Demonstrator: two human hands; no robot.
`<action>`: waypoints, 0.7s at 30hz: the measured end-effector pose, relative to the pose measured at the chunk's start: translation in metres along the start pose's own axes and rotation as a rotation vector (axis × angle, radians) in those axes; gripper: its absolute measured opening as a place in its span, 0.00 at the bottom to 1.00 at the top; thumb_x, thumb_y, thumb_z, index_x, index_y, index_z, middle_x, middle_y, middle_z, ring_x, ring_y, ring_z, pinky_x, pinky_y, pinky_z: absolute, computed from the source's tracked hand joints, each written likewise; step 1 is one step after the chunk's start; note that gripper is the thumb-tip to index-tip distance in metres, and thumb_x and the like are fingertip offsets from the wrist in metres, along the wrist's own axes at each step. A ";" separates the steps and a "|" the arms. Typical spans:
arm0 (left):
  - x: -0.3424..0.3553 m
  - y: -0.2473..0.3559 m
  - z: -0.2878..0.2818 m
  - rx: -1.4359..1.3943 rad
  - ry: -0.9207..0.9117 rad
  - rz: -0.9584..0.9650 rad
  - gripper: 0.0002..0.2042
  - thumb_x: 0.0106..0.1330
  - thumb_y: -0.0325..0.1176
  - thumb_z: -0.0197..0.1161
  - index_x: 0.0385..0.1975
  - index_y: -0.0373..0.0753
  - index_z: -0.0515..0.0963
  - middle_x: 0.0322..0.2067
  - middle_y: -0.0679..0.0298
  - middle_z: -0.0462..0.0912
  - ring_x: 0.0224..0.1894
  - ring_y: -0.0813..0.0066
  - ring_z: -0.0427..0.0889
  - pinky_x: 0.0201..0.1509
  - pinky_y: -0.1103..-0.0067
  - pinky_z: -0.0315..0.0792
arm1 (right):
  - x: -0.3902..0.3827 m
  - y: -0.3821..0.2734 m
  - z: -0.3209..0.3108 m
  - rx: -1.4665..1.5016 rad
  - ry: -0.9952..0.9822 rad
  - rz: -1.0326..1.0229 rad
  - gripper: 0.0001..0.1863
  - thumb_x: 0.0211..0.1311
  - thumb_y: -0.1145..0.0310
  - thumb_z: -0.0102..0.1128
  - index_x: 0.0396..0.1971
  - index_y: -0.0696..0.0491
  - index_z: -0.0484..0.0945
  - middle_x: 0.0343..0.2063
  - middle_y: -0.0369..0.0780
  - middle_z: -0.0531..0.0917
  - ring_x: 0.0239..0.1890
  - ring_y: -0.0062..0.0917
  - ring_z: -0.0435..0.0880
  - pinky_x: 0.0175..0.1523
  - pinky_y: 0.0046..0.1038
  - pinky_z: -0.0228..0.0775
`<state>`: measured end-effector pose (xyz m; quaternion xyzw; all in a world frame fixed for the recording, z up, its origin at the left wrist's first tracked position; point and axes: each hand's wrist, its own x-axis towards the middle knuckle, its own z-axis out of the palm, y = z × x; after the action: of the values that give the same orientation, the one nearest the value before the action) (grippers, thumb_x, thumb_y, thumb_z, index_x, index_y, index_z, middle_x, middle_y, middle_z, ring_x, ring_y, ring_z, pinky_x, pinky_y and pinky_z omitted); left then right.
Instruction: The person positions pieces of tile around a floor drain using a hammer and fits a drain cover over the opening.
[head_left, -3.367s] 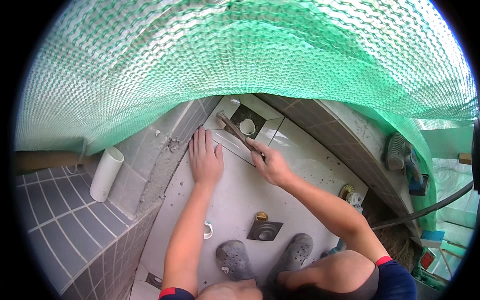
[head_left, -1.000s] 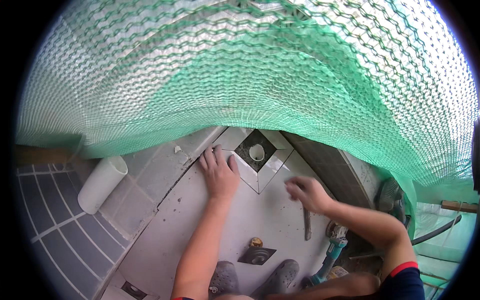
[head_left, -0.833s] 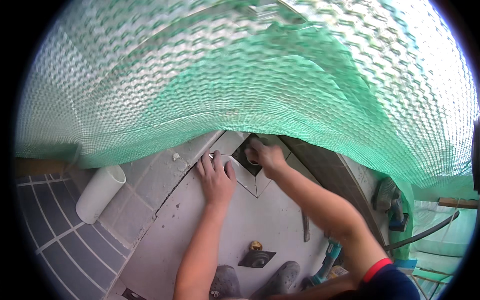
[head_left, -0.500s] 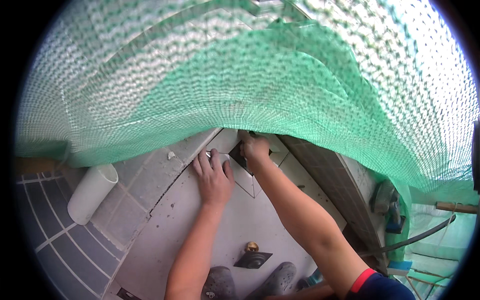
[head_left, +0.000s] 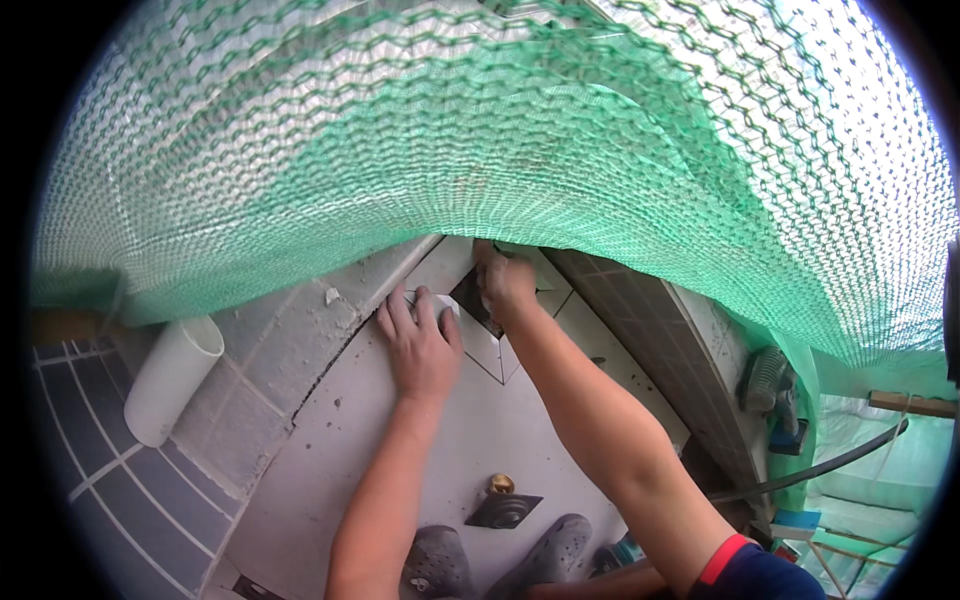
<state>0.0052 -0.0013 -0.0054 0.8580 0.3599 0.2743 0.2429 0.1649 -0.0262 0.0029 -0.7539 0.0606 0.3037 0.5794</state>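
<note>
My left hand [head_left: 420, 345] rests on the pale floor tiles [head_left: 470, 420], fingers apart, beside a cut triangular tile edge. My right hand [head_left: 507, 282] is closed over a dark square recess [head_left: 468, 297] in the floor, close to the corner. What its fingers grip is hidden beneath the hand. Cut tile pieces [head_left: 487, 352] meet in a point on the near side of the recess. Nearer my feet lies a dark square floor drain cover [head_left: 505, 511], and a round brass-coloured part [head_left: 500, 484] sits against it.
Green mesh netting [head_left: 480, 150] hangs low over the far side. A white pipe [head_left: 174, 382] lies on the left tiled ledge [head_left: 90, 450]. To the right stand a tiled low wall [head_left: 655, 340], a power tool [head_left: 775, 395] and a dark hose [head_left: 815, 475].
The view has shifted slightly, so the floor and hands sit a little higher and further left. Both hands keep nearly the same places on the tiles.
</note>
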 end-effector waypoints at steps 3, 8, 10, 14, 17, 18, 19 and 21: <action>-0.001 0.001 0.000 -0.020 -0.012 -0.022 0.21 0.66 0.32 0.66 0.56 0.29 0.75 0.61 0.40 0.67 0.63 0.36 0.64 0.67 0.49 0.62 | 0.008 0.002 -0.001 0.110 -0.014 0.054 0.14 0.60 0.61 0.69 0.23 0.54 0.78 0.15 0.35 0.72 0.13 0.20 0.64 0.18 0.28 0.50; 0.000 -0.001 -0.001 -0.012 -0.007 -0.013 0.22 0.65 0.32 0.66 0.57 0.29 0.74 0.61 0.39 0.67 0.62 0.36 0.65 0.66 0.49 0.62 | 0.003 0.000 0.007 0.114 0.064 0.085 0.15 0.60 0.62 0.69 0.21 0.56 0.77 0.14 0.37 0.72 0.12 0.23 0.65 0.18 0.29 0.51; -0.001 -0.003 -0.003 -0.016 -0.009 -0.014 0.22 0.65 0.32 0.66 0.57 0.29 0.74 0.61 0.39 0.67 0.62 0.35 0.65 0.66 0.49 0.63 | 0.000 -0.001 0.011 0.079 0.077 0.110 0.15 0.61 0.62 0.69 0.21 0.56 0.77 0.15 0.38 0.73 0.12 0.24 0.65 0.18 0.30 0.52; 0.002 0.002 0.000 -0.035 -0.009 -0.007 0.22 0.65 0.32 0.65 0.57 0.29 0.74 0.60 0.39 0.68 0.62 0.35 0.66 0.65 0.49 0.63 | 0.007 0.000 0.005 0.073 0.095 0.119 0.17 0.63 0.60 0.69 0.21 0.55 0.77 0.16 0.38 0.74 0.13 0.25 0.67 0.19 0.30 0.54; 0.000 -0.001 0.002 -0.029 -0.005 -0.010 0.22 0.65 0.32 0.65 0.57 0.29 0.74 0.60 0.39 0.68 0.62 0.35 0.66 0.65 0.48 0.63 | -0.001 0.002 0.005 0.069 0.080 0.103 0.19 0.65 0.57 0.69 0.21 0.55 0.77 0.16 0.37 0.75 0.15 0.24 0.68 0.20 0.28 0.56; 0.000 -0.003 0.002 -0.023 -0.002 -0.014 0.22 0.66 0.33 0.65 0.57 0.29 0.74 0.61 0.39 0.68 0.62 0.35 0.66 0.65 0.48 0.63 | -0.005 0.003 0.007 0.066 0.067 0.095 0.20 0.65 0.55 0.69 0.21 0.54 0.77 0.17 0.37 0.75 0.15 0.23 0.69 0.20 0.28 0.57; 0.000 -0.005 0.002 -0.018 -0.003 -0.017 0.22 0.66 0.33 0.65 0.57 0.29 0.75 0.61 0.39 0.68 0.62 0.35 0.66 0.65 0.48 0.63 | -0.007 0.002 0.009 0.075 0.062 0.074 0.20 0.65 0.55 0.69 0.22 0.54 0.77 0.17 0.37 0.75 0.16 0.23 0.69 0.21 0.27 0.58; 0.001 -0.005 0.003 -0.020 -0.012 -0.018 0.21 0.66 0.34 0.65 0.56 0.30 0.75 0.61 0.39 0.68 0.62 0.35 0.66 0.66 0.49 0.63 | -0.009 0.005 0.007 0.092 0.066 0.030 0.20 0.65 0.54 0.70 0.23 0.54 0.78 0.18 0.37 0.76 0.17 0.22 0.70 0.22 0.26 0.59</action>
<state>0.0051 0.0018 -0.0109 0.8539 0.3635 0.2703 0.2563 0.1527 -0.0236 0.0024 -0.7350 0.1046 0.2843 0.6066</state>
